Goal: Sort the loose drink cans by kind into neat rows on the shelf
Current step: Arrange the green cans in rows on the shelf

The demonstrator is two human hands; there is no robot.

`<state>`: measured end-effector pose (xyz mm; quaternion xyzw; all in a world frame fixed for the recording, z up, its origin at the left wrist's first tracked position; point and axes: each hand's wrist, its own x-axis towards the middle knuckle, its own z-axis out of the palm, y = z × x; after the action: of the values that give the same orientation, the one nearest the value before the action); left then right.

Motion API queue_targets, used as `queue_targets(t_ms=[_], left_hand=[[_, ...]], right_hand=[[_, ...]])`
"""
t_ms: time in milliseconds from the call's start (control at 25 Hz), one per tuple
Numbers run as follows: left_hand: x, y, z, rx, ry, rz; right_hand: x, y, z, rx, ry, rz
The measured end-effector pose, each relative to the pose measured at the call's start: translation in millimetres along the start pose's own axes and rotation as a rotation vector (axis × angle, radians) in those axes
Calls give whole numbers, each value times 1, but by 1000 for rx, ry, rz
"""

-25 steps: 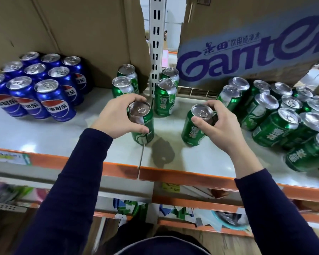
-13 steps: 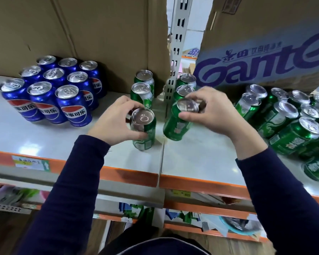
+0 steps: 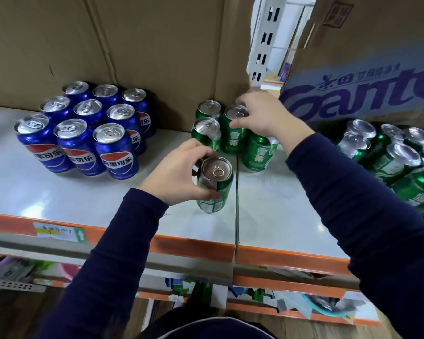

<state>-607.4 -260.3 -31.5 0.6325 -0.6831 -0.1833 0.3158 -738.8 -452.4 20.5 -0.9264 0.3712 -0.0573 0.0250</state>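
my right hand (image 3: 262, 116) has gone to the back, right of the blue cans (image 3: 83, 128); its fingers (image 3: 236, 123) curl on the rim of the back green can (image 3: 231, 140), now among the standing green cans (image 3: 206, 135). my left hand (image 3: 176, 174) grips the front green can (image 3: 216, 189), also right of the blue cans, nearer the shelf (image 3: 59, 192) edge. i think it joins the row next.

"百事可乐" on blue cans (image 3: 115, 155), "景田" and "Gant" on cardboard box (image 3: 367, 45)
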Motion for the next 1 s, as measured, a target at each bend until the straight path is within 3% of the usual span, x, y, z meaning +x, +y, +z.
queue_targets(t_ms=[320, 560, 800, 1000], left_hand=[[13, 11, -3, 118, 9, 45], [58, 18, 0, 167, 132, 63], [94, 6, 9, 375, 56, 2], [93, 3, 12, 369, 61, -19]], right_hand=[[-9, 6, 15, -14, 122, 23], [-111, 21, 44, 363, 678, 72], [-171, 31, 103, 399, 359, 183], [-177, 31, 116, 389, 276, 190]])
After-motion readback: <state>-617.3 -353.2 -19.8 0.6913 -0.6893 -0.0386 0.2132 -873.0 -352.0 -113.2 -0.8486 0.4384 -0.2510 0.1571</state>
